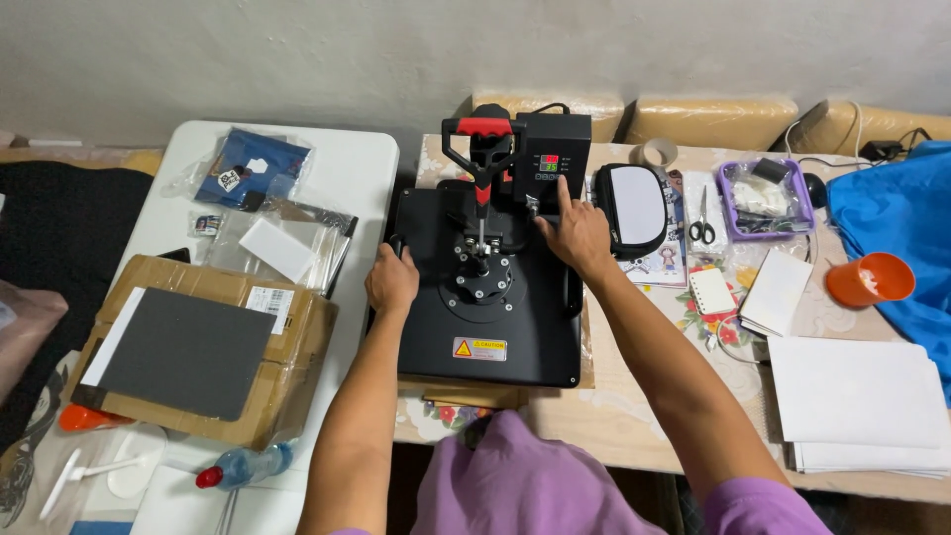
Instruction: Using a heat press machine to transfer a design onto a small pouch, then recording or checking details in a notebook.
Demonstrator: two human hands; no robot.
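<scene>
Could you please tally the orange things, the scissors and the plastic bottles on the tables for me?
Orange things: 1, the orange cup on the right table.
Scissors: 1, the scissors right of the heat press, which the left hand grips at its edge while the right hand points a finger at its control box.
Plastic bottles: 1, the bottle at lower left.
Total: 3

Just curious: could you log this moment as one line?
left hand: grips heat press left edge | right hand: index finger on control box
</scene>
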